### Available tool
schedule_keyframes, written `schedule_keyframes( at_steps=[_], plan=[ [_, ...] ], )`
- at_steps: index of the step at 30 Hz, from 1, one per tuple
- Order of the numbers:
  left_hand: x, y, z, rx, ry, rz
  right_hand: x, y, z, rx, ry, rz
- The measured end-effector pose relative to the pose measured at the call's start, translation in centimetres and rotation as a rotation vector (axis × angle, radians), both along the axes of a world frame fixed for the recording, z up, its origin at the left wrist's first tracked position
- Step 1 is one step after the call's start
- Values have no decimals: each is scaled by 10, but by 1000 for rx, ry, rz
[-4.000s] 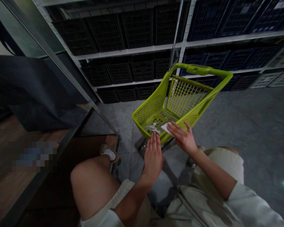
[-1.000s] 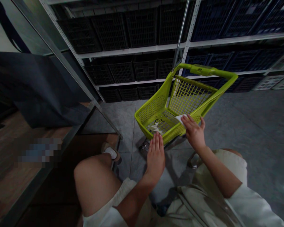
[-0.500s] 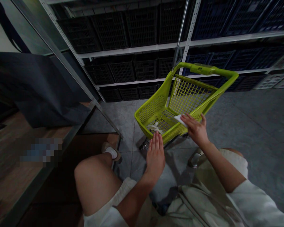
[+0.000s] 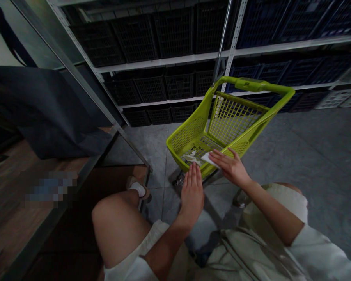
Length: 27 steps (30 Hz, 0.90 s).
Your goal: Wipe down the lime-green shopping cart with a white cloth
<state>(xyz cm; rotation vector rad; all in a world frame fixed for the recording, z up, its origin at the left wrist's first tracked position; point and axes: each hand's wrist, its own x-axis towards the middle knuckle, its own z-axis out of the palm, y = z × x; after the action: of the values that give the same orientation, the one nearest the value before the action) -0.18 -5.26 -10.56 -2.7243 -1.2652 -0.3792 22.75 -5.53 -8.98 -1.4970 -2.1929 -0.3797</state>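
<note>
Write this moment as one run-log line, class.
left hand: flat, at rim of green cart; right hand: holding white cloth at cart's side; inside cart: crumpled pale scrap; behind: crates on shelves

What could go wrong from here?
The white cloth or tissue under the fingers of the right hand might snag on the latticed green cart. The cart, with a wheel showing below, could roll if pushed; the left hand is flat at its near edge, not visibly gripping it.
</note>
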Motion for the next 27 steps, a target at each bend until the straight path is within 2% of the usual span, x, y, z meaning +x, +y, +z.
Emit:
schedule_keyframes(
  at_steps=[3, 5, 6, 9, 11, 13, 15, 16, 18, 20, 23, 27],
  plan=[
    [1, 1, -1, 4, -10, -2, 22, 5, 1, 75, 70, -236],
    [2, 1, -3, 13, -8, -1, 8, 1, -2, 90, 116, -339],
    [2, 1, -3, 17, -7, 1, -7, -2, -4, 83, 127, -343],
    [2, 1, -5, 32, -19, 13, -53, -14, -10, 33, 112, -172],
    [2, 0, -5, 38, -38, 15, -65, -18, -10, -13, 86, -22],
    [1, 0, -5, 30, -58, 6, -51, -15, -7, -62, 48, 97],
    [1, 0, -5, 14, -68, -5, -19, -7, -4, -73, 27, 131],
    [1, 0, -5, 6, -67, -6, -1, -3, -3, -52, 35, 101],
    [2, 0, -5, -4, -54, -1, 28, 5, -3, 34, 92, -56],
    [3, 0, -5, -4, -32, 1, 34, 7, -6, 115, 157, -229],
    [4, 1, -5, 7, -15, 4, 1, -1, -14, 137, 225, -329],
    [2, 1, -5, 15, -40, 1, -54, -17, -18, 52, 198, -111]
  ],
)
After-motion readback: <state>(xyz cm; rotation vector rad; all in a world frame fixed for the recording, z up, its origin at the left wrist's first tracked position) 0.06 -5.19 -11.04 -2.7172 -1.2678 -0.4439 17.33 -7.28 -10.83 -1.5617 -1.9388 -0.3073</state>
